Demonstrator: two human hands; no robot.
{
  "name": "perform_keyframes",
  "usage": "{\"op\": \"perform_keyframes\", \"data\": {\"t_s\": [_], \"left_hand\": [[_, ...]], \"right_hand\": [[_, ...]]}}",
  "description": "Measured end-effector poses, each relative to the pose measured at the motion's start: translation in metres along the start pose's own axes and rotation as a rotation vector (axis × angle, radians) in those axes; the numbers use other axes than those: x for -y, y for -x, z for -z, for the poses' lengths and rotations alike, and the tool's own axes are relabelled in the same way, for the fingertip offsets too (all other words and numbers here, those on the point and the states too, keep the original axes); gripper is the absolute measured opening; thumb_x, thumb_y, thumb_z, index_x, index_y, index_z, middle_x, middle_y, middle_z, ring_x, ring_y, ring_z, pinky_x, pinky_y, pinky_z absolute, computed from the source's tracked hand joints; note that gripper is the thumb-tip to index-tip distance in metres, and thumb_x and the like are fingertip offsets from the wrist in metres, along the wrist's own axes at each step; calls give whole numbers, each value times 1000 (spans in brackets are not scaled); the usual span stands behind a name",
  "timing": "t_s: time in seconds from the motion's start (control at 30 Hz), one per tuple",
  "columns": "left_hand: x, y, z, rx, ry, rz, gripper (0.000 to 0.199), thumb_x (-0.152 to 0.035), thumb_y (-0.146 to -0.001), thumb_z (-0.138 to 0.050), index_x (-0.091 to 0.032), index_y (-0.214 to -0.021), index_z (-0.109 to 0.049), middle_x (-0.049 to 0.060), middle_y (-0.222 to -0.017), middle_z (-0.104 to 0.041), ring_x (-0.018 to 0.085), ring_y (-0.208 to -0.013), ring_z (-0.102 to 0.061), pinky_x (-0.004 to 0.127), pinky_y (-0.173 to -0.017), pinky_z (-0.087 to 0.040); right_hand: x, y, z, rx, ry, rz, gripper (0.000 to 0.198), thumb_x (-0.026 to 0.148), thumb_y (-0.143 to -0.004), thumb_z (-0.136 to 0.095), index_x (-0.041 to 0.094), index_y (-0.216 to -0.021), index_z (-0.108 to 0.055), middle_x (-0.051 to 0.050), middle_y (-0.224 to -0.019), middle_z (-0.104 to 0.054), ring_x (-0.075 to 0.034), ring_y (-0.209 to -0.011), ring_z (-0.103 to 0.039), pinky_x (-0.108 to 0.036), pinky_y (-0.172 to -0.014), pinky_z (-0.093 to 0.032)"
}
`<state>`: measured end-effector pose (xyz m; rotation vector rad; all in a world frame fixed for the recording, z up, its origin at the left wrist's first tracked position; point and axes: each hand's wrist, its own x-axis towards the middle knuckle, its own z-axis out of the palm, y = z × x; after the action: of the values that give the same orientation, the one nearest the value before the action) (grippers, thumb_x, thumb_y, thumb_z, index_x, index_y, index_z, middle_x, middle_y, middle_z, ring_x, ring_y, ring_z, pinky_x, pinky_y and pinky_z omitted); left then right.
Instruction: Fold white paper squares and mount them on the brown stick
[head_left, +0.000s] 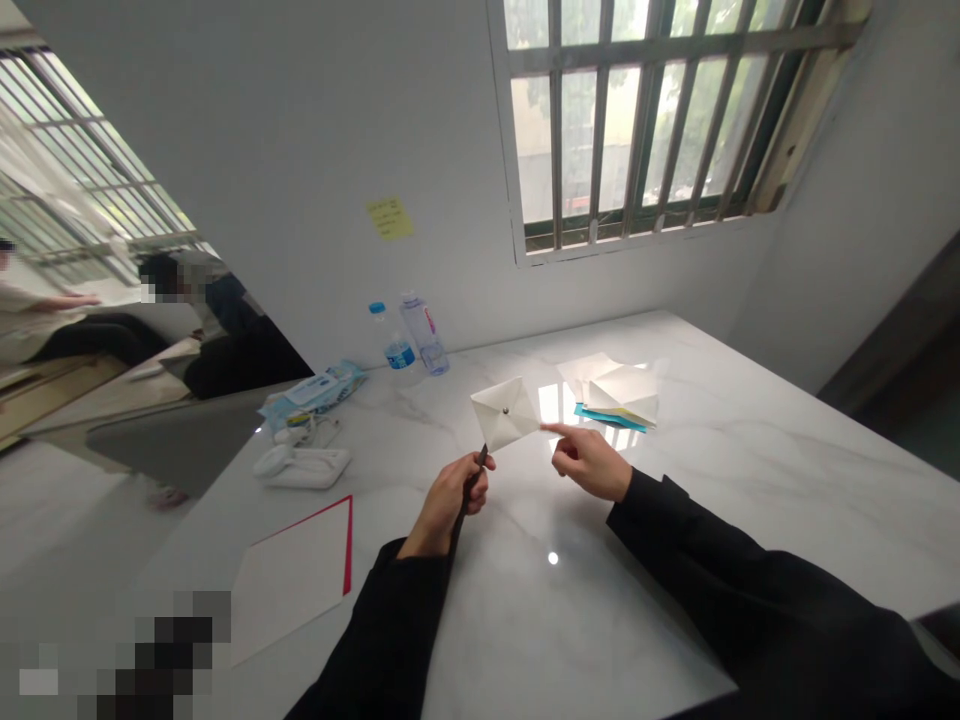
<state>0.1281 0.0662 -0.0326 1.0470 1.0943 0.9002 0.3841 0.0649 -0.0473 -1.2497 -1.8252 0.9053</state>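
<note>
A white paper pinwheel [501,425] with a small dark pin at its centre is raised above the table, fixed to a dark thin stick [463,505]. My left hand [454,500] is closed around that stick, just below the paper. My right hand [592,460] stretches its index finger to the pinwheel's right corner, at or very near its edge. The other fingers of this hand are curled, and nothing shows in them.
White and blue paper sheets [615,395] lie on the marble-patterned table [600,620]. Two plastic bottles [426,340] stand by the wall. On the left are a wipes packet [315,390], a white device [304,467] and white paper over red [292,580]. Other people [217,320] sit further left.
</note>
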Motion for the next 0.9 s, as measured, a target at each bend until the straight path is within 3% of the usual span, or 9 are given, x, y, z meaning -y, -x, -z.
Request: {"op": "perform_keyframes", "data": {"t_s": [0.07,0.13,0.23,0.33,0.4,0.5,0.6,0.73,0.9], "left_hand": [[0,0,0,1,-1,-1,26,-34,-74,-59,-15,-92,-61,-8,-54,-42,6,-43,-30,20,-45,-20],[-1,1,0,3,1,-3,27,-34,-73,-59,-15,-92,-61,-8,-54,-41,6,-43,-29,20,-46,-20],[-2,3,-1,3,2,-14,28,-34,-72,-60,-14,-92,-62,-8,-55,-41,6,-44,-29,20,-46,-20],[-1,2,-1,7,2,-20,28,-34,-73,-59,-14,-92,-62,-8,-55,-41,6,-44,-29,20,-46,-19],[0,1,-1,10,2,-16,28,-34,-72,-59,-14,-91,-62,-8,-54,-41,6,-44,-29,20,-46,-19],[0,0,0,3,0,-17,28,-34,-72,-59,-14,-92,-62,-8,-54,-42,6,-44,-29,20,-45,-20],[-1,1,-1,1,0,-25,29,-34,-73,-60,-14,-93,-63,-8,-55,-42,7,-45,-30,20,-45,-21],[-2,2,-1,3,9,-30,28,-33,-73,-60,-14,-93,-63,-8,-56,-43,7,-44,-30,21,-45,-20],[-2,4,-2,9,1,-19,27,-31,-72,-59,-14,-92,-64,-8,-56,-41,7,-45,-29,20,-46,-19]], "right_hand": [[4,2,-4,107,-11,10,30,16,-80,-55,18,-86,-84,3,-53,-59,-13,-52,-47,-26,-58,-38],[6,3,-5,22,8,22,27,17,-81,-56,18,-75,-82,3,-51,-54,-12,-52,-45,-27,-57,-36],[5,1,-1,-248,-10,28,40,18,-83,-55,16,-112,-82,5,-58,-56,-13,-56,-47,-26,-61,-38],[0,0,1,-258,-68,6,64,16,-83,-55,15,-146,-65,7,-62,-60,-13,-58,-49,-26,-64,-40],[0,1,-2,-135,-65,6,55,15,-82,-56,16,-133,-74,7,-59,-59,-13,-56,-47,-26,-63,-40],[3,4,-9,35,-4,28,28,14,-80,-58,18,-88,-85,6,-49,-50,-11,-50,-40,-26,-58,-35],[8,6,-11,-5,14,33,25,15,-81,-58,19,-72,-81,6,-47,-47,-10,-49,-37,-27,-55,-30],[7,4,-6,-189,-15,31,26,17,-82,-57,18,-90,-81,8,-51,-44,-11,-50,-37,-27,-56,-29],[3,2,-1,-284,-78,30,62,17,-83,-56,16,-144,-63,12,-54,-43,-13,-52,-39,-26,-59,-34]]}}
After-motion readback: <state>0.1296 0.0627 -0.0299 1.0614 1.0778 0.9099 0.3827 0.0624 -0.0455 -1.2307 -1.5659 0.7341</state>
